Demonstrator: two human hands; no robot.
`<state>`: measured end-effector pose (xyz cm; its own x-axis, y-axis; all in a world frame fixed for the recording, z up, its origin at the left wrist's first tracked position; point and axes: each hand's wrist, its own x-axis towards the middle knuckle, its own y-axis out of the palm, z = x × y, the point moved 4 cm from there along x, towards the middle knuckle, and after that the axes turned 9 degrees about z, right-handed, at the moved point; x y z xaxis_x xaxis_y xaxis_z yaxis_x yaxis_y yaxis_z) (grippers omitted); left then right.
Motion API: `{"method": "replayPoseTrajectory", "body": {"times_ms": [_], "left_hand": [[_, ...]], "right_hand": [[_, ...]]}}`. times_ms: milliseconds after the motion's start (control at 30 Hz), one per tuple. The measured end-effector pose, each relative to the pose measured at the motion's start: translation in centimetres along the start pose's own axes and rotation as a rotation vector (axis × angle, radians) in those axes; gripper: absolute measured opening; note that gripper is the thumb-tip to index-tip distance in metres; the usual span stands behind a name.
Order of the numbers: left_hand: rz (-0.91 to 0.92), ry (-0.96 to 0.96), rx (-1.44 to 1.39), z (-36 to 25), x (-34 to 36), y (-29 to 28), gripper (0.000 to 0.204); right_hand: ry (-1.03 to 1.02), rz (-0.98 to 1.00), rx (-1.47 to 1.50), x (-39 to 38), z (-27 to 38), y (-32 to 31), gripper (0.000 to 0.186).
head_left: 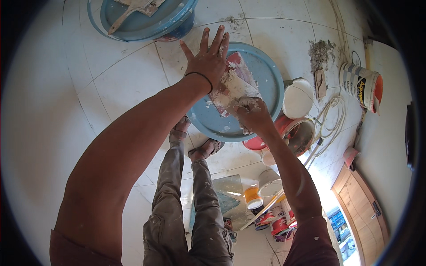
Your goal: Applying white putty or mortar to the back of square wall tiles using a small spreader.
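Reddish rectangular board [243,69] smeared w/ white putty [239,85] on rnd blue plastic lid [270,80]; your L hand [208,64] fingers splayed apart, R hand [253,114] curled, can't tell if clamped on anything

Fisheye on head — looks down — left hand [207,64], right hand [254,113] near.

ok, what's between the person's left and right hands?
A flat reddish piece thickly smeared with pale paste, in the head view. It lies between the left hand and right hand, over the round blue surface.
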<state>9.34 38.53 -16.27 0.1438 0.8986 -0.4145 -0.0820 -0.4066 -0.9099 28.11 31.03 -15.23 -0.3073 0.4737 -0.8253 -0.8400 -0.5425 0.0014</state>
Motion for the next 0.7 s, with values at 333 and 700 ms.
{"method": "replayPoseTrajectory", "body": {"times_ms": [333,700], "left_hand": [[0.105,-0.001,-0.122,-0.4,0.0,-0.7,0.1],[0.052,-0.029,-0.103,-0.2,0.2,-0.3,0.1]], "right_hand": [[0.081,0.024,-0.023,-0.4,0.5,0.3,0.025],[0.058,-0.031,0.006,-1.4,0.7,0.0,0.023]]}}
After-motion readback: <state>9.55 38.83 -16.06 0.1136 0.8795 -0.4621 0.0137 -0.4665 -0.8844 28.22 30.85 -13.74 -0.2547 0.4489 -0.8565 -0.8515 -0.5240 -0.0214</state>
